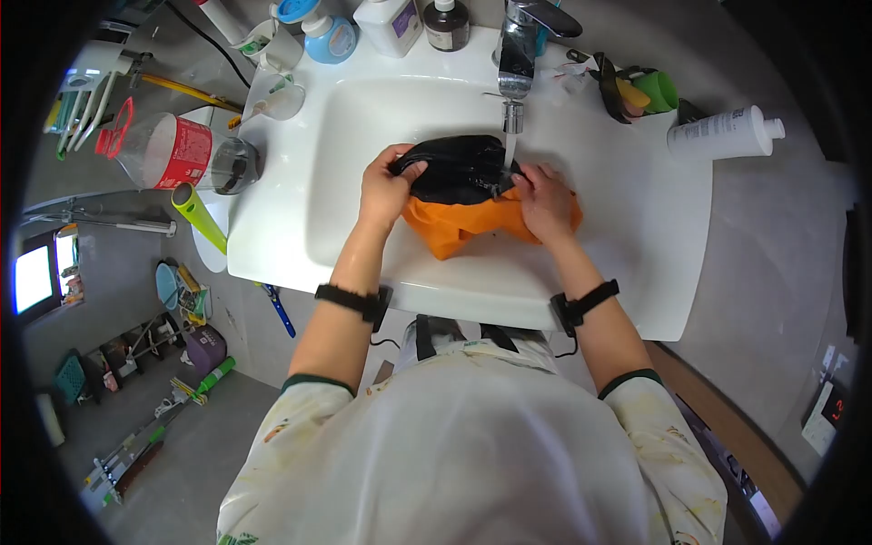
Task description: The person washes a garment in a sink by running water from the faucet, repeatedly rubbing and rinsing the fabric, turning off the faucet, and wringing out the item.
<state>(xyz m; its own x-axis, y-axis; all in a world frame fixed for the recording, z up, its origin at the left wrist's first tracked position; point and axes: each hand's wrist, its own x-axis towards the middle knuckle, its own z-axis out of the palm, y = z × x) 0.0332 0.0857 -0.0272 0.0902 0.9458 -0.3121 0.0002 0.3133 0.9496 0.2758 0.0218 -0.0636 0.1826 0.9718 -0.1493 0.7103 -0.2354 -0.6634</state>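
Holding blk/orng cloth (459, 182); red lbl (188, 155) illegible

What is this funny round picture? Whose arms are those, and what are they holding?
There's no robot here, just a person. The camera is on their head, looking down, so you see their own arms, each wearing a black band. They're at a white sink. Their left hand and right hand hold something soft, black and orange; I can't tell exactly what. Water runs onto it from the tap. Around the basin are a dark bottle and a green cup.
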